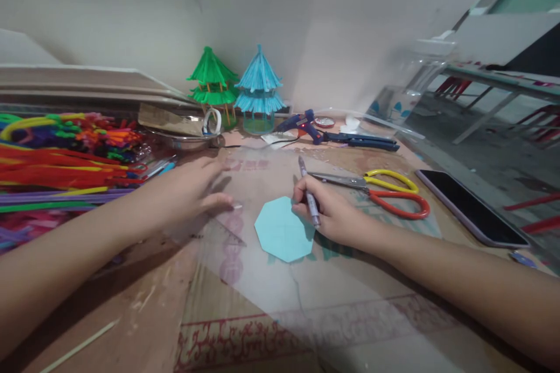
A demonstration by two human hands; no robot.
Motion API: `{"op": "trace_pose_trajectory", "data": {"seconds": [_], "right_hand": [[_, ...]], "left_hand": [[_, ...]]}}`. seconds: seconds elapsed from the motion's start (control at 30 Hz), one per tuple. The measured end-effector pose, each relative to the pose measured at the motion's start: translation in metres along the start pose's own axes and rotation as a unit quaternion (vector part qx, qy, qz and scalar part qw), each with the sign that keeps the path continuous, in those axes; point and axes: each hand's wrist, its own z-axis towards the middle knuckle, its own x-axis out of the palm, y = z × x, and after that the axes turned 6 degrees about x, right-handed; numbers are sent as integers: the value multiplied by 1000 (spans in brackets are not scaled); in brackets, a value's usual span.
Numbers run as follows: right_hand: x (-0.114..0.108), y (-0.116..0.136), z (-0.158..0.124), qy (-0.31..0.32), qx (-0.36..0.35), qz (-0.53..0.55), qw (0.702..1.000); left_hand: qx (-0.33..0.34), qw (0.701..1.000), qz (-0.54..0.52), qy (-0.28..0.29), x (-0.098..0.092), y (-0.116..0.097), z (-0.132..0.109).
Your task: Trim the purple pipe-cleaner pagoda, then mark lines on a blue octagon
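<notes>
A light-blue paper octagon (282, 236) lies flat on a clear plastic sheet over cardboard. My right hand (326, 210) is closed around a pen (312, 207), held upright at the octagon's right edge. To the octagon's left, my left hand (192, 192) is open, with thumb and fingers apart. Beneath its thumb lies what looks like a clear set square (225, 230); whether the hand touches it I cannot tell. Scissors (385, 192) with one yellow and one red handle rest just beyond my right hand.
Bundles of colored pipe cleaners (65, 163) fill the left side. At the back stand a green pagoda model (213, 78) and a blue one (259, 84), beside a glue gun (301, 123). A phone (470, 204) lies at right, a thin stick (79, 347) at front left.
</notes>
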Motion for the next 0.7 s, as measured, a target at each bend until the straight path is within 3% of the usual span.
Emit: {"op": "trace_pose_trajectory", "data": {"seconds": [0.07,0.2,0.4,0.5,0.6,0.7], "right_hand": [[0,1,0,0,5,8,1000],[-2,2,0,16,4,8,1000],[-7,2,4,68,-44,22,996],[-8,0,12,89,-75,15,993],[-8,-1,22,91,-64,5,994],[-11,-1,29,78,-46,6,996]], "left_hand": [[-39,999,28,5,9,10,4],[-55,998,19,-12,21,22,9],[-74,996,-43,-38,14,24,-6],[-101,992,-79,-10,6,18,-22],[-154,978,-140,24,1,3,-37],[-174,965,-193,-27,3,-15,-49]]}}
